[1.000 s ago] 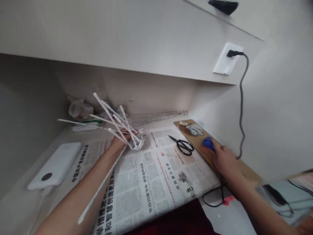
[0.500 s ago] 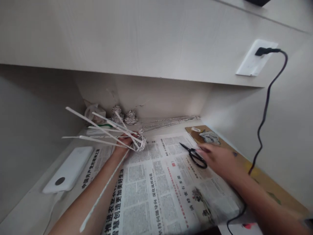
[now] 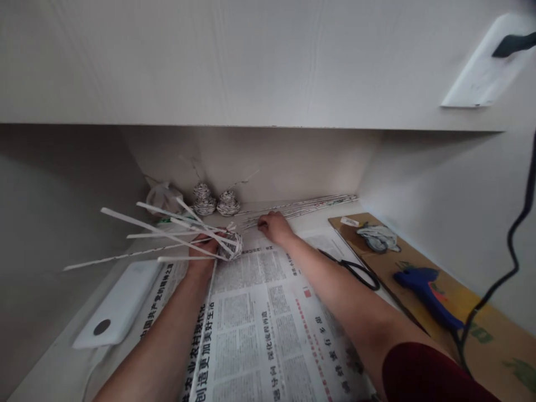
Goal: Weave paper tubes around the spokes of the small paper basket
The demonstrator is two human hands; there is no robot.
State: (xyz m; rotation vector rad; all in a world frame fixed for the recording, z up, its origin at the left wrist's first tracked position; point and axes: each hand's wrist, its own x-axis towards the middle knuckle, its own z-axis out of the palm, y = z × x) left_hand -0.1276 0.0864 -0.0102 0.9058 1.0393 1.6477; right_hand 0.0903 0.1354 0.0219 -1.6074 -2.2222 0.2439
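Observation:
My left hand is closed on a small round woven paper piece, from which several white rolled-paper strips stick out to the left. My right hand reaches across the newspaper, its fingers curled and pinched at the near ends of a bundle of rolled paper sticks. How many sticks lie between the fingertips is hidden. Black-handled scissors rest on the newspaper, partly covered by my right forearm.
Newspaper covers the desk. Two woven gourd shapes and a plastic bag stand at the back. A white power bank lies left. On cardboard at right are a blue glue gun and a crumpled wad.
My right hand has left the scissors, which now lie on the newspaper, and moved left and back to the paper sticks. My left hand still holds the woven piece, its strips turned.

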